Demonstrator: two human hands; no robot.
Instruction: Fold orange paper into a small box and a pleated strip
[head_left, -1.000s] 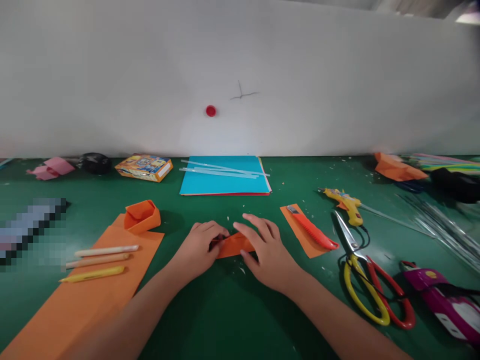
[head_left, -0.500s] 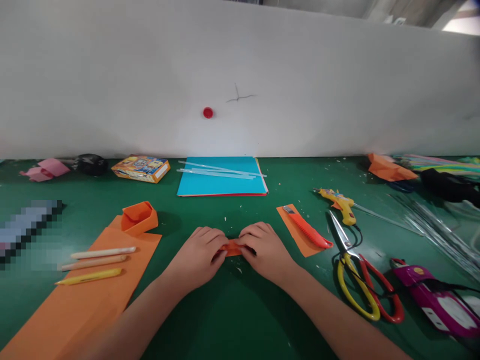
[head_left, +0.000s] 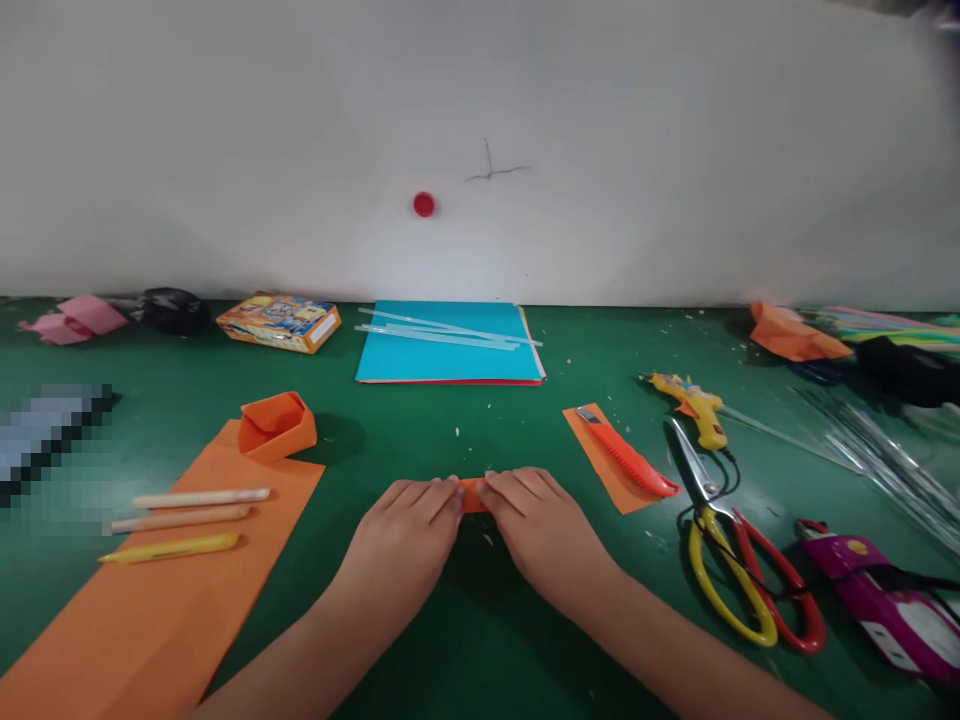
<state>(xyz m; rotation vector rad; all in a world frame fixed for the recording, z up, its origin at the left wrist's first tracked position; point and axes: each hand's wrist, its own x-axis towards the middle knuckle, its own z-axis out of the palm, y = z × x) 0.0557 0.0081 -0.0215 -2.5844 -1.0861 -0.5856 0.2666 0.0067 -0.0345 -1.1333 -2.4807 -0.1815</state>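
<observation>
A small piece of orange paper [head_left: 472,496] lies on the green table, mostly covered by my hands. My left hand [head_left: 409,530] is closed over its left end, fingertips pressing down on it. On the right end, my right hand [head_left: 536,520] does the same with its fingers together. Only a short strip of the paper shows between them. To the left, a folded orange paper form [head_left: 277,428] stands at the top of an orange sheet [head_left: 172,620]. Right of my hands, a red utility knife [head_left: 628,455] rests on a smaller orange piece [head_left: 589,430].
Scissors [head_left: 709,490], a yellow glue gun [head_left: 697,408] and a magenta power strip [head_left: 874,590] with black cord lie right. Blue sheets [head_left: 450,362] carrying clear sticks and a small box [head_left: 281,322] stand by the white wall [head_left: 300,150]. A yellow pen [head_left: 172,548] lies left.
Both hands have flattened from a raised pinch, and the fingers now press the orange paper onto the table. The view has tilted slightly downward.
</observation>
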